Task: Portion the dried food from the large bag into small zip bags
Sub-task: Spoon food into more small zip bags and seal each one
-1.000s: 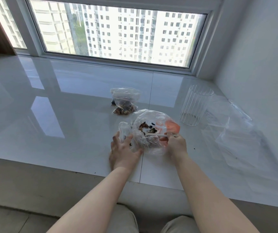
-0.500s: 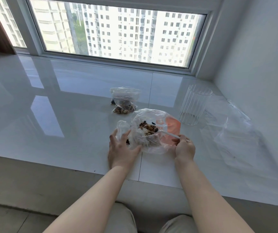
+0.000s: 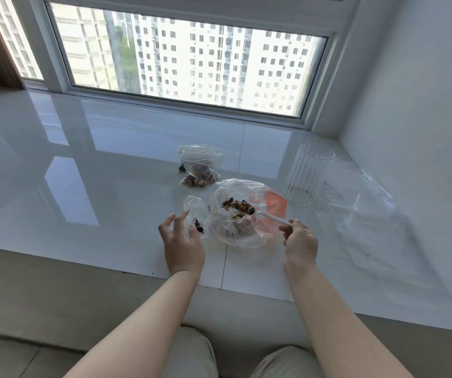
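Glossy white stone sill (image 3: 110, 214) under window. Large clear plastic bag (image 3: 235, 214) of mixed nuts sits centre. White plastic spoon (image 3: 268, 215), pinched in right hand (image 3: 300, 241), has just risen loaded: a portion is ready. Left hand (image 3: 182, 241), fingers now spread, touches small clear zip bag (image 3: 196, 214).

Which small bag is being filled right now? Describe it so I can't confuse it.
Start at the large bag of dried food before the person. The small zip bag stands against its left side, at the left hand. Unlike the filled bags nearer the window, it's almost empty.
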